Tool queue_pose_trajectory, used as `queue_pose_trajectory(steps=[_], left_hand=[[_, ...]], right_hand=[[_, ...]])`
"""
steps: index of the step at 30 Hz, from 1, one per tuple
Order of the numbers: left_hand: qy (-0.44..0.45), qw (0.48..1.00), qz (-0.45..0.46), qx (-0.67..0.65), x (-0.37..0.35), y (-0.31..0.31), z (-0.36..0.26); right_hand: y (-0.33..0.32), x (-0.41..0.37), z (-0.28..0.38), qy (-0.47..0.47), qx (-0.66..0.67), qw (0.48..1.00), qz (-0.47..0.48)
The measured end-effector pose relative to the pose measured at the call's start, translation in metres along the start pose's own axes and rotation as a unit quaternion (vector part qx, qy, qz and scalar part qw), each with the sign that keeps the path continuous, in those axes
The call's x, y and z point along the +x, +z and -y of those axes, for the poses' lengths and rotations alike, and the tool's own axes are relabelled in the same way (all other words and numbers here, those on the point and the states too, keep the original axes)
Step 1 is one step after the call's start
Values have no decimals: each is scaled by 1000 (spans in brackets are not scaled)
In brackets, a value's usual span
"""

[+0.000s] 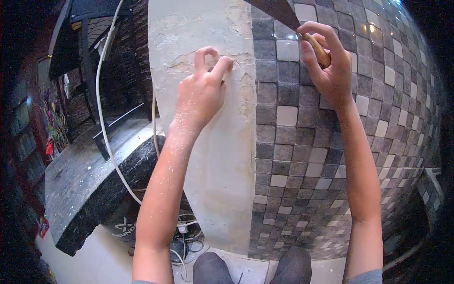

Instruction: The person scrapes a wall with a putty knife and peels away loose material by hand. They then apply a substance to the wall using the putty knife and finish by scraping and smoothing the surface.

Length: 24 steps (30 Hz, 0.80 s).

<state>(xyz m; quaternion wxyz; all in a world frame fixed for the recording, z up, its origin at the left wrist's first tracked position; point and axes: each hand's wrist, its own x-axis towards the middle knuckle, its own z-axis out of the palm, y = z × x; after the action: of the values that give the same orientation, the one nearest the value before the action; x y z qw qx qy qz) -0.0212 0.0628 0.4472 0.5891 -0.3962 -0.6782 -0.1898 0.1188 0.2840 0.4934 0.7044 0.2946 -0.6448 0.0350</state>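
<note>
My right hand [331, 71] grips the wooden handle of a putty knife [276, 12]. Its dark, widening blade points up and left past the top of the view, in front of the mosaic tiles. At the pale wall strip [222, 151], my left hand [203, 90] has bent fingers close to the cracked, flaking surface. Thumb and forefinger come together there, and what they pinch, if anything, is too small to make out. White specks dot the left hand and forearm.
Grey and white mosaic tiles [293, 137] cover the wall to the right. A dark stone counter [90, 175] juts out at left, with a white cable [100, 94] hanging before it. Below lie a plug and tangled cords [187, 236]. My knees [212, 267] show at the bottom.
</note>
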Motion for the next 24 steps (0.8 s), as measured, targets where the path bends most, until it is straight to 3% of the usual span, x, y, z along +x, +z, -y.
queue_pose_trajectory(steps=[5, 8, 11, 17, 24], left_hand=[[0, 1000, -8, 21, 8, 7, -1], [6, 1000, -4, 25, 15, 6, 1], [7, 1000, 3, 17, 17, 4, 2], [-3, 1000, 12, 8, 20, 2, 1], [-9, 999, 39, -8, 9, -6, 2]], right_hand=[[-7, 4, 1, 67, 28, 997, 38], [-19, 18, 2, 176, 177, 961, 118], [-35, 36, 5, 237, 156, 935, 214], [-43, 53, 4, 204, 139, 933, 261], [-50, 52, -4, 256, 134, 921, 260]])
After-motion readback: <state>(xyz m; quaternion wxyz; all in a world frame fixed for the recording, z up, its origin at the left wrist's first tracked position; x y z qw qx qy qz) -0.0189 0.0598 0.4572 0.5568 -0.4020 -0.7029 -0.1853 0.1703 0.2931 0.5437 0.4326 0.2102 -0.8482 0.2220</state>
